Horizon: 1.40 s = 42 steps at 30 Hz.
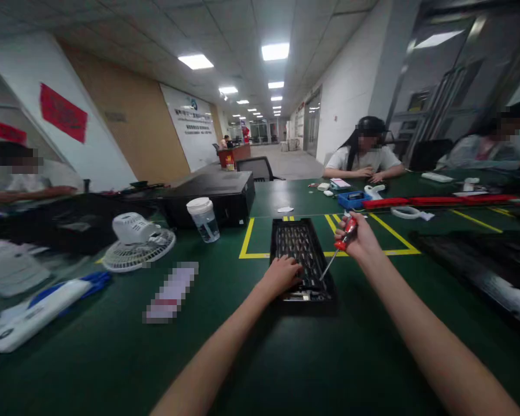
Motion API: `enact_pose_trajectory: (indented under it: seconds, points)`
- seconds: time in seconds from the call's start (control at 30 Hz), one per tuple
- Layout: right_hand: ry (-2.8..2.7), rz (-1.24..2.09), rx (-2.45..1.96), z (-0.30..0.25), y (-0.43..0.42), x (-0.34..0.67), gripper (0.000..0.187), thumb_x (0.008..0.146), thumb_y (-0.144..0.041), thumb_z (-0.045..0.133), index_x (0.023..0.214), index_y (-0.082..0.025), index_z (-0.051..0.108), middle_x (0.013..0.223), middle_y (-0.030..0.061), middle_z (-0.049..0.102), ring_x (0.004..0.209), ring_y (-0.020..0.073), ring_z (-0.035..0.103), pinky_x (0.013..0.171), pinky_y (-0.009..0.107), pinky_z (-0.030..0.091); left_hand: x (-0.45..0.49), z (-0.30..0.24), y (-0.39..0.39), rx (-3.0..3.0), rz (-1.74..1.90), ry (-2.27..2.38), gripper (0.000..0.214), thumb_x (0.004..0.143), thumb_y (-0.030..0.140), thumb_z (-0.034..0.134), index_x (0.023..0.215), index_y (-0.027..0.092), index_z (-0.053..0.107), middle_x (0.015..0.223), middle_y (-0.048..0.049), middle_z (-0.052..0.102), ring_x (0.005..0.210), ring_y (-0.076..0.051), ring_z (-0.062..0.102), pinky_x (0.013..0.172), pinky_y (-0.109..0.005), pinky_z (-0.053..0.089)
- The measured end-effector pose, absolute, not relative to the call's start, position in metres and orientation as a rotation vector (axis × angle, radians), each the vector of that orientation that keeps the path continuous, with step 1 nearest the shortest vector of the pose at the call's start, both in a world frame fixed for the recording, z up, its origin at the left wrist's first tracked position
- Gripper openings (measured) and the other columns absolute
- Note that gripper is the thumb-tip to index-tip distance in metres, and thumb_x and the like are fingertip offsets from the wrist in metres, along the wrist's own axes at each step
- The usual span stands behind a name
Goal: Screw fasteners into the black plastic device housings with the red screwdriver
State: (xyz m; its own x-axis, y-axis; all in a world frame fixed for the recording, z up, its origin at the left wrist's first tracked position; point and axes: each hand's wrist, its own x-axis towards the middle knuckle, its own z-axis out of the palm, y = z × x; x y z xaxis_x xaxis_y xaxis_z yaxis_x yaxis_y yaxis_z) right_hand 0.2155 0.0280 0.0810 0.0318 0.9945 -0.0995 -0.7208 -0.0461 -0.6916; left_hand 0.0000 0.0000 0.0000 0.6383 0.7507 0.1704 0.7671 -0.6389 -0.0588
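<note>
A black rectangular case (314, 245) lies on the green table in front of me, filled with rows of small metal pieces that look like screwdriver bits. My left hand (281, 276) rests over its left side, fingers stretched into the case and slightly bent; the thumb is hidden. Above the case's right side, my right hand (362, 238) is closed around the red and black handle of a screwdriver (350, 230). Its metal shaft slants down to the left, with the tip close to the case's right inner edge. Whether the tip touches anything, I cannot tell.
Left of the case are a blurred flat phone-like object (172, 293), a white fan (139, 245), a lidded clear cup (204, 219) and a large black box (212, 193). Yellow tape (245, 242) marks the table. Across it, a person sits behind a blue tray (353, 200).
</note>
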Motion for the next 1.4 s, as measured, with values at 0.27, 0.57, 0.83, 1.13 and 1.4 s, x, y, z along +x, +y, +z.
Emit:
enact_pose_trajectory:
  seconds: [0.27, 0.57, 0.83, 1.13, 1.4]
  points:
    - [-0.504, 1.490, -0.687, 0.085, 0.027, 0.223, 0.014, 0.074, -0.030, 0.049, 0.067, -0.017, 0.045, 0.048, -0.0050, 0.048, 0.036, 0.0077, 0.039, 0.037, 0.020, 0.037, 0.002, 0.002, -0.002, -2.778, -0.172, -1.274, 0.018, 0.079, 0.031, 0.053, 0.092, 0.018, 0.055, 0.099, -0.0069, 0.057, 0.094, -0.022, 0.051, 0.076, -0.032, 0.042]
    - [-0.484, 1.502, -0.677, 0.093, 0.022, 0.226, 0.014, 0.073, -0.030, 0.050, 0.068, -0.018, 0.045, 0.050, -0.0047, 0.048, 0.037, 0.0076, 0.040, 0.037, 0.020, 0.037, 0.001, 0.001, -0.006, -2.859, -0.170, -1.260, 0.015, 0.082, 0.026, 0.048, 0.092, 0.016, 0.049, 0.100, -0.0087, 0.053, 0.094, -0.021, 0.050, 0.081, -0.034, 0.042]
    - [-0.440, 1.476, -0.590, 0.094, 0.023, 0.230, 0.016, 0.072, -0.031, 0.049, 0.065, -0.018, 0.043, 0.048, -0.0058, 0.045, 0.036, 0.0071, 0.037, 0.036, 0.019, 0.035, 0.001, 0.004, -0.012, -2.883, -0.238, -1.269, 0.014, 0.080, 0.027, 0.050, 0.090, 0.016, 0.049, 0.098, -0.0082, 0.055, 0.092, -0.021, 0.051, 0.077, -0.034, 0.043]
    - [-0.601, 1.224, -0.364, 0.108, 0.014, 0.227, 0.027, 0.074, -0.043, 0.053, 0.065, -0.019, 0.043, 0.049, -0.0073, 0.043, 0.038, 0.0065, 0.039, 0.039, 0.020, 0.038, -0.006, 0.015, -0.012, -3.107, -0.951, -1.323, 0.013, 0.072, 0.017, 0.058, 0.085, 0.019, 0.057, 0.085, 0.0000, 0.062, 0.082, -0.013, 0.057, 0.075, -0.024, 0.044]
    - [-0.793, 1.190, -0.301, 0.129, -0.006, 0.218, 0.027, 0.075, -0.043, 0.052, 0.065, -0.020, 0.045, 0.059, -0.0049, 0.047, 0.047, 0.0080, 0.046, 0.052, 0.026, 0.045, -0.005, 0.029, -0.016, -3.233, -1.730, -1.469, 0.018, 0.071, 0.025, 0.062, 0.085, 0.015, 0.058, 0.085, -0.0026, 0.062, 0.080, -0.012, 0.059, 0.074, -0.026, 0.048]
